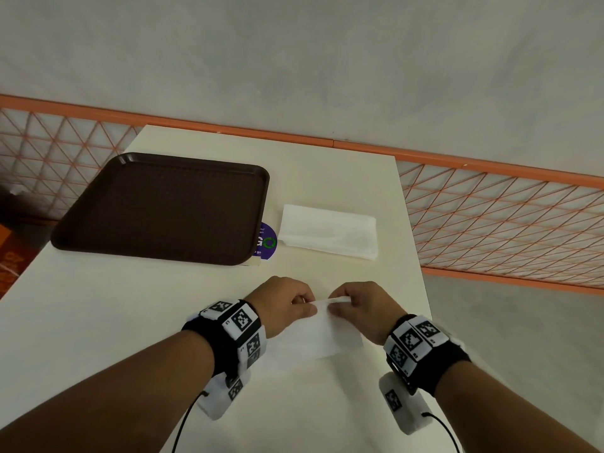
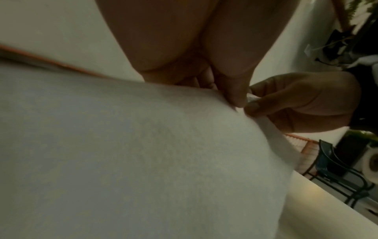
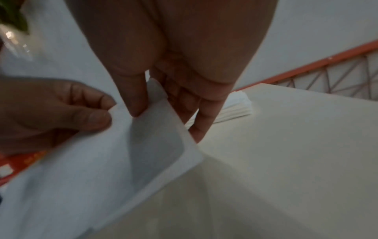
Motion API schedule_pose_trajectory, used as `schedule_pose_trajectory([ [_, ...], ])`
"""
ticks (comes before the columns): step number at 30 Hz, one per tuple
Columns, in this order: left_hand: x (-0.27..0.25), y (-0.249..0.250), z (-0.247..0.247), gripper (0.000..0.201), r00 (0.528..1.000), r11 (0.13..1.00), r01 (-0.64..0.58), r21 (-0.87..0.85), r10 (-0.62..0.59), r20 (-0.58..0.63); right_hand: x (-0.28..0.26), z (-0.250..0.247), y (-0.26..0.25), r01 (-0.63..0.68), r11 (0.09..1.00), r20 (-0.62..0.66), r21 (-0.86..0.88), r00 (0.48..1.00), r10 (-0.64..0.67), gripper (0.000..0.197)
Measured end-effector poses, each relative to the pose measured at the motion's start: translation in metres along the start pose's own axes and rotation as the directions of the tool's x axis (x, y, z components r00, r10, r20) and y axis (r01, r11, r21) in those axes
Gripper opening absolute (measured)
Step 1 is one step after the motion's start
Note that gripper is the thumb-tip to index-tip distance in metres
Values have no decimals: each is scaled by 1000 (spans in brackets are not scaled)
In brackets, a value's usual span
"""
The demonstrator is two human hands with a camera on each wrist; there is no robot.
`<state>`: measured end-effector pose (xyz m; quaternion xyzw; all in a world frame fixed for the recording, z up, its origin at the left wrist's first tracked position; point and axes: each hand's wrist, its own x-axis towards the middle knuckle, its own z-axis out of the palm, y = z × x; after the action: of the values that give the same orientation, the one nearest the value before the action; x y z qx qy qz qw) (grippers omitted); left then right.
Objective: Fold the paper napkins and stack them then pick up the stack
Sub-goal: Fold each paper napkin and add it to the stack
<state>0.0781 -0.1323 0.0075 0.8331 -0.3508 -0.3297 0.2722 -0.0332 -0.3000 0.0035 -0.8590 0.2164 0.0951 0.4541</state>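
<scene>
A white paper napkin (image 1: 322, 335) is held above the near part of the cream table (image 1: 163, 305). My left hand (image 1: 287, 305) pinches its far edge between thumb and fingers, and my right hand (image 1: 356, 305) pinches the same edge just to the right. The right wrist view shows the napkin (image 3: 102, 161) hanging from my right hand (image 3: 147, 103), with the left hand (image 3: 61, 110) beside it. The napkin (image 2: 143, 153) fills most of the left wrist view below my left hand (image 2: 235, 97). A stack of white napkins (image 1: 328, 232) lies farther back on the table.
A dark brown tray (image 1: 163, 207) sits at the back left of the table, partly over a purple round sticker (image 1: 266, 241). An orange railing with lattice mesh (image 1: 503, 220) runs behind and to the right. The table's right edge is close to my right hand.
</scene>
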Motion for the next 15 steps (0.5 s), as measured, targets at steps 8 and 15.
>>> schedule_pose_trajectory([
  [8,-15,-48,2,18,986,970,168,-174,-165,31,0,2,32,-238,952,-41,194,967,250,8],
  [15,-8,-69,9,14,951,939,305,-156,-310,-7,1,19,42,-396,897,-16,196,913,407,8],
])
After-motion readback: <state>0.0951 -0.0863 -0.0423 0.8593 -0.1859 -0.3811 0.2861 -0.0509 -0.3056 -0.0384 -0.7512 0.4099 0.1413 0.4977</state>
